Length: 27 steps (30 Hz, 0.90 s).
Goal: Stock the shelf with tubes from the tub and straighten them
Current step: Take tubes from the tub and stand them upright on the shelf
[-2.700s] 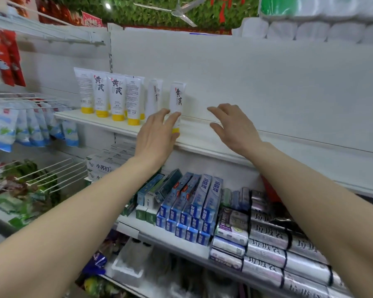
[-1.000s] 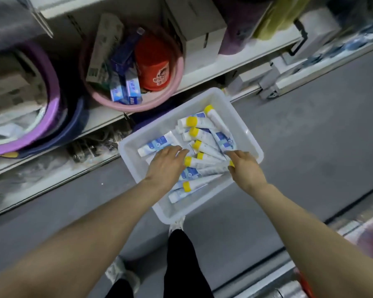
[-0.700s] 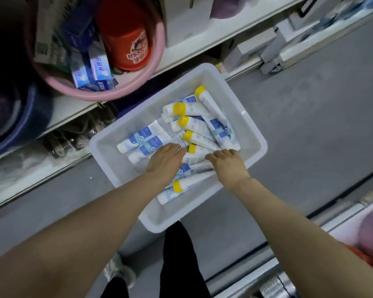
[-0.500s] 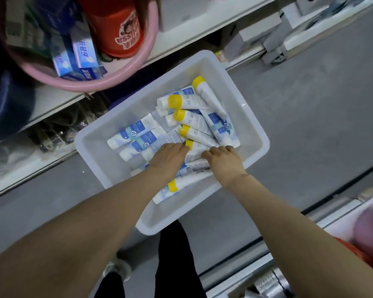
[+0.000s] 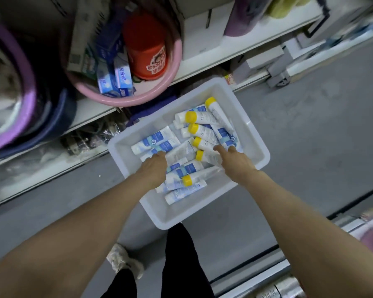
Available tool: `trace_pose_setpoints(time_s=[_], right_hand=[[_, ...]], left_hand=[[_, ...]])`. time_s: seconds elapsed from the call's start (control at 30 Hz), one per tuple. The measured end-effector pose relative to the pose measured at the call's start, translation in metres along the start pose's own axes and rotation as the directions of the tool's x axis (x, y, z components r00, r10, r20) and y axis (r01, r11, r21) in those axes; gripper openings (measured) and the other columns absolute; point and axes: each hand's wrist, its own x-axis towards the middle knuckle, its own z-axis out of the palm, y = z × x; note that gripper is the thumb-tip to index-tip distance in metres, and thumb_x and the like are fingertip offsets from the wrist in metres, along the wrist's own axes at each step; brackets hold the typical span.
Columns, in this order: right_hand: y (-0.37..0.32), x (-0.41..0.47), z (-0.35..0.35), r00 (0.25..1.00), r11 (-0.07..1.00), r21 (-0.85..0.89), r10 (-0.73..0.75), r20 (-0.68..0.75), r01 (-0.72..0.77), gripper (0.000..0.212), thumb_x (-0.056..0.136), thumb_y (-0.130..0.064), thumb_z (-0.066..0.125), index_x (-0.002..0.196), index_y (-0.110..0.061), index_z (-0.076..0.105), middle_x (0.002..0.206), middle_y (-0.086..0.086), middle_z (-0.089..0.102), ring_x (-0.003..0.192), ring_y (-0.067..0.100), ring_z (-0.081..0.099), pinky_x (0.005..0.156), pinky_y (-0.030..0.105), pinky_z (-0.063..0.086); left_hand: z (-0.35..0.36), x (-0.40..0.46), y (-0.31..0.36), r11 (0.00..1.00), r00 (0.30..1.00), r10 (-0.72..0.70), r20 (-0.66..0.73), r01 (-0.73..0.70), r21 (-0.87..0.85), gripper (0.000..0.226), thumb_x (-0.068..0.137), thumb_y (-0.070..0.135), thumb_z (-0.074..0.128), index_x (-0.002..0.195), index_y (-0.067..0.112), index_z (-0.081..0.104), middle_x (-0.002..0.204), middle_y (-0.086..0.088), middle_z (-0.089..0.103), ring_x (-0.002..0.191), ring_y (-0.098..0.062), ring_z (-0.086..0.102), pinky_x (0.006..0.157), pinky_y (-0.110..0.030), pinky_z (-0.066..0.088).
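Where both hands reach in, white yellow-capped tubes (image 5: 202, 132) lie jumbled in the tub (image 5: 125, 147); neither grip's state shows.

right hand (image 5: 238, 163) opened over the tubes (image 5: 202, 134), fingers now extended, left hand (image 5: 154, 168) shifted left
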Motion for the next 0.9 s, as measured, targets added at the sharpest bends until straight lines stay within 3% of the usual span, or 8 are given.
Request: trace_pose_setpoints(time_s=[0.13,0.23,0.33,0.47,0.57,0.63,0.77,0.9], right_hand=[[-0.023,-0.016,-0.031,1.000,0.963,0.271,-0.018,0.015,0.013,0.058,0.094,0.000,0.039,0.144,-0.028,0.035,0.113,0.020,0.056,0.089,0.031,0.060,0.079,0.031,0.048],[-0.054,-0.041,-0.058,0.999,0.879,0.475,-0.043,-0.007,0.041,0.051,0.093,0.005,0.031,0.129,-0.020,0.058,0.093,0.007,0.052,0.060,0.007,0.045,0.051,0.009,0.037],[-0.095,-0.068,-0.078,0.997,0.845,0.531,-0.036,-0.061,0.063,0.050,0.092,0.005,0.029,0.120,-0.017,0.064,0.088,-0.006,0.054,0.065,0.002,0.042,0.056,0.009,0.034],[-0.153,-0.110,-0.095,0.975,0.794,0.586,-0.039,-0.219,0.163,0.041,0.094,0.002,0.033,0.116,-0.008,0.066,0.072,-0.017,0.047,0.056,0.000,0.040,0.044,0.008,0.034],[-0.195,-0.143,-0.106,0.936,0.778,0.575,-0.049,-0.347,0.254,0.036,0.093,-0.003,0.037,0.110,-0.012,0.068,0.065,-0.010,0.051,0.051,0.002,0.040,0.043,0.011,0.032],[-0.229,-0.168,-0.112,0.890,0.769,0.535,-0.096,-0.446,0.351,0.032,0.091,-0.007,0.043,0.107,-0.015,0.070,0.075,-0.003,0.061,0.057,0.005,0.047,0.055,0.017,0.040],[-0.295,-0.202,-0.126,0.749,0.786,0.322,-0.252,-0.613,0.528,0.028,0.084,-0.022,0.050,0.102,-0.029,0.070,0.107,0.004,0.068,0.104,0.018,0.058,0.092,0.033,0.045],[-0.368,-0.240,-0.146,0.609,0.760,0.143,-0.376,-0.698,0.634,0.026,0.084,-0.030,0.047,0.104,-0.039,0.060,0.106,0.002,0.063,0.100,0.021,0.055,0.087,0.032,0.042]], left_hand=[[-0.024,-0.044,-0.018,0.956,0.996,0.026,-0.086,-0.050,-0.290,0.061,0.094,0.003,0.043,0.144,0.028,0.017,0.100,-0.012,0.049,0.076,-0.027,0.052,0.058,-0.032,0.039],[-0.045,-0.079,-0.033,0.913,0.982,0.110,-0.151,-0.160,-0.375,0.063,0.095,0.004,0.037,0.142,0.043,0.020,0.090,-0.013,0.047,0.066,-0.029,0.049,0.053,-0.029,0.038],[-0.066,-0.118,-0.049,0.906,0.967,0.163,-0.198,-0.226,-0.358,0.062,0.091,-0.004,0.033,0.139,0.034,0.040,0.094,-0.015,0.052,0.060,-0.017,0.044,0.049,-0.018,0.034],[-0.087,-0.181,-0.079,0.872,0.936,0.114,-0.332,-0.254,-0.419,0.053,0.088,-0.005,0.036,0.128,0.024,0.057,0.113,-0.021,0.063,0.074,-0.027,0.057,0.059,-0.024,0.040],[-0.098,-0.229,-0.108,0.840,0.881,0.062,-0.468,-0.299,-0.453,0.049,0.088,-0.003,0.038,0.125,0.019,0.061,0.128,-0.010,0.060,0.103,-0.026,0.061,0.075,-0.023,0.042],[-0.104,-0.266,-0.132,0.815,0.837,0.011,-0.547,-0.324,-0.480,0.046,0.089,-0.001,0.041,0.124,0.019,0.063,0.131,-0.002,0.060,0.111,-0.027,0.059,0.088,-0.026,0.043],[-0.110,-0.326,-0.186,0.786,0.727,-0.098,-0.680,-0.363,-0.501,0.034,0.092,0.009,0.053,0.117,0.027,0.067,0.125,0.007,0.063,0.108,-0.014,0.059,0.089,-0.024,0.041],[-0.121,-0.380,-0.241,0.806,0.577,-0.200,-0.792,-0.362,-0.468,0.034,0.087,0.015,0.058,0.110,0.037,0.070,0.124,0.005,0.066,0.118,-0.017,0.057,0.098,-0.029,0.045]])
